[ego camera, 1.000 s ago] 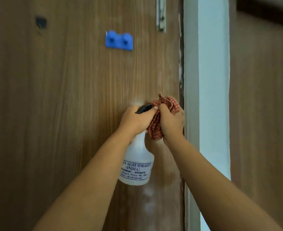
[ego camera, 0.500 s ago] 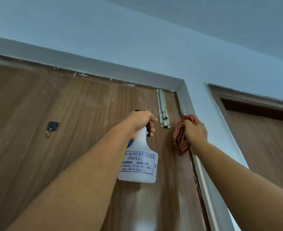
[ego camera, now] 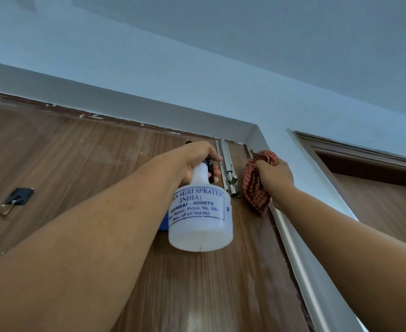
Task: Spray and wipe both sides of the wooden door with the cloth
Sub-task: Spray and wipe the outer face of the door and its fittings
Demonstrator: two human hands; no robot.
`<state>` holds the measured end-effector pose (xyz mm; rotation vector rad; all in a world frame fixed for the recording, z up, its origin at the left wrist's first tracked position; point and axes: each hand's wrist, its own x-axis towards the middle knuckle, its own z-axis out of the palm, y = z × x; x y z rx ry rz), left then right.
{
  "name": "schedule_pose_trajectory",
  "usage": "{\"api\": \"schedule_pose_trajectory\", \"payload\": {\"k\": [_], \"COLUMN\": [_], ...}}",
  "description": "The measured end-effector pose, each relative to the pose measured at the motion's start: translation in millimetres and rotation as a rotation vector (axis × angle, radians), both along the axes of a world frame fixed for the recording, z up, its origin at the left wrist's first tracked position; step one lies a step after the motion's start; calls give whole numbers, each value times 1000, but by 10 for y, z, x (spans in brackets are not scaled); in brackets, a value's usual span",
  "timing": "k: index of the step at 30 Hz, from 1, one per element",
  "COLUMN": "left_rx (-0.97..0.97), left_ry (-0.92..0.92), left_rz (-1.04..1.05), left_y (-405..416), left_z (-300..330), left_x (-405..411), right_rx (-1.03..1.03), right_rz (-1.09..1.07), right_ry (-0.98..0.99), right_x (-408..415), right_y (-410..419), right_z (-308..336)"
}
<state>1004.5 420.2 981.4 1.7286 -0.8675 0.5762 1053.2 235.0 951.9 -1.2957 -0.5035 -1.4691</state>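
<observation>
Overhead, at far left of the left-hand fingers, a small black hook (ego camera: 19,195) with a metal clip is sitting on the wooden door (ego camera: 82,164), well apart from both hands. Moving rightward, the left hand (ego camera: 198,161) is gripping the neck of a white spray bottle (ego camera: 200,219), its fingers (ego camera: 215,174) curling round the black trigger head; the printed bottle body is hanging below those fingers, and a sliver of a blue object (ego camera: 164,222) is showing just left of the bottle. Just right of the left fingertips, a metal tower bolt (ego camera: 228,171) is running vertically up the door to its top edge. Beyond the bolt, the right hand (ego camera: 275,177) is clutching a bunched red checked cloth (ego camera: 254,188), fingers closing round it and pressing it against the door's right edge, beside the pale door frame (ego camera: 290,238). Farther right of those fingers, a second wooden door (ego camera: 376,207) is standing in its own frame.
</observation>
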Motion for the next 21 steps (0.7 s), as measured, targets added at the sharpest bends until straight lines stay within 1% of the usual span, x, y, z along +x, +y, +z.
{"api": "schedule_pose_trajectory", "payload": {"k": [1,3,5,7,9,11,12,14,17,21], "left_rx": [-16,-21,-10,-7,9,30,35,51,51,43], "left_ry": [22,58,80,87,44,11,11,11,11,40], "left_rz": [-13,-25,-39,-65,-77,-72,-57,-50,-72,-132], "left_y": [1,17,34,39,45,72,100,169,281,279], "left_z": [18,90,144,185,199,215,224,249,245,139], "left_x": [13,86,144,209,245,268,310,346,440,453], "right_rx": [-58,-249,-454,-610,-696,-730,-735,-716,-683,-742], "right_rz": [-36,-168,-428,-702,-918,-1121,-1190,-1230,-1187,-1242], "right_ry": [-52,-136,-189,-252,-257,-221,-199,-149,-74,-5], "right_x": [-7,-43,-97,-84,-71,-77,-52,-35,29,-29], "right_y": [-8,-7,62,176,329,485,543,585,615,697], "right_z": [59,205,366,563,771,937,1011,1139,1184,1078]}}
